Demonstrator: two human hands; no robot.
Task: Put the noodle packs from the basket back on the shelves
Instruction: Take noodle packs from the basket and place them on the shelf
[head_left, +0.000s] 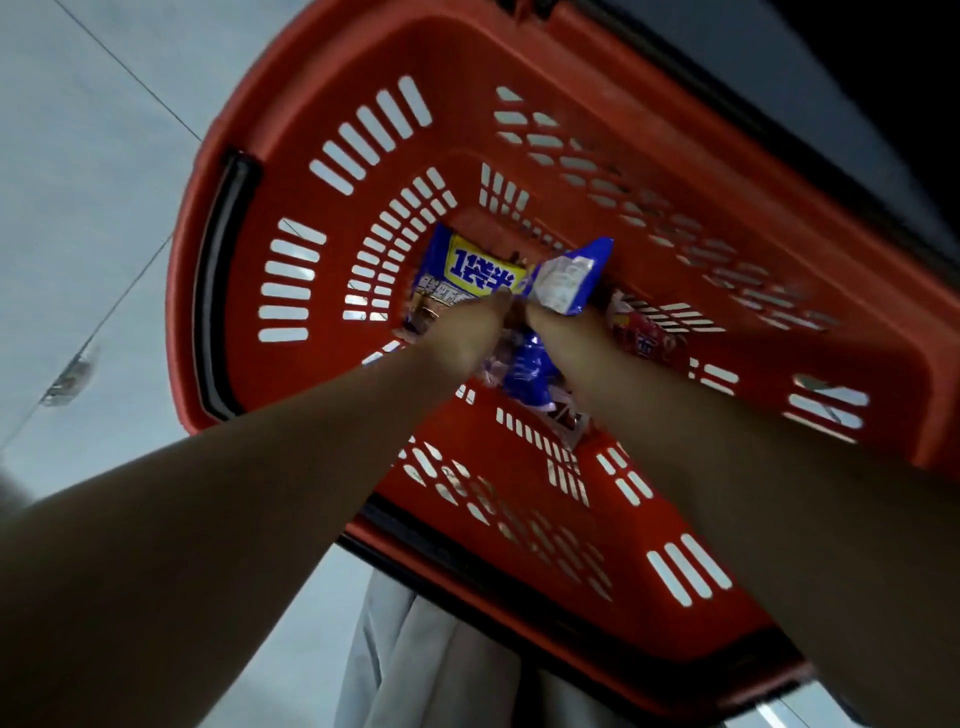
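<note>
Looking down into a red basket (597, 104); both bare forearms reach in and cover much of its bottom.

Hidden or unclear:
- Left hand (465, 338): seen from the back, fingers pointing down onto a blue noodle pack with a yellow label (467, 270). One fingertip touches the label's lower edge. The rest of the fingers are out of sight, so I cannot tell whether it grips or only touches.
- Right hand (563, 338): fingers hidden under a crumpled blue pack (569, 278), which sticks up tilted out of the hand and is pinched in where the two meet (reads as a grasp).
- A third blue pack (530, 371) lies between the two wrists, mostly covered by them.
- A red pack (644, 338) lies just right of the right hand, half hidden by the forearm; its print is blurred.
- All packs sit on the basket bottom or just above it. No shelves in view.
- The far top right corner is dark; nothing there can be made out.

Around:
- A black handle (223, 280) lies folded along the basket's left rim.
- Pale tiled floor (93, 182) to the left, with thin joint lines and a blurred bright patch.
- Grey trousers (415, 670) show below the near rim.
- The basket's near right corner is cut off by the right forearm.
</note>
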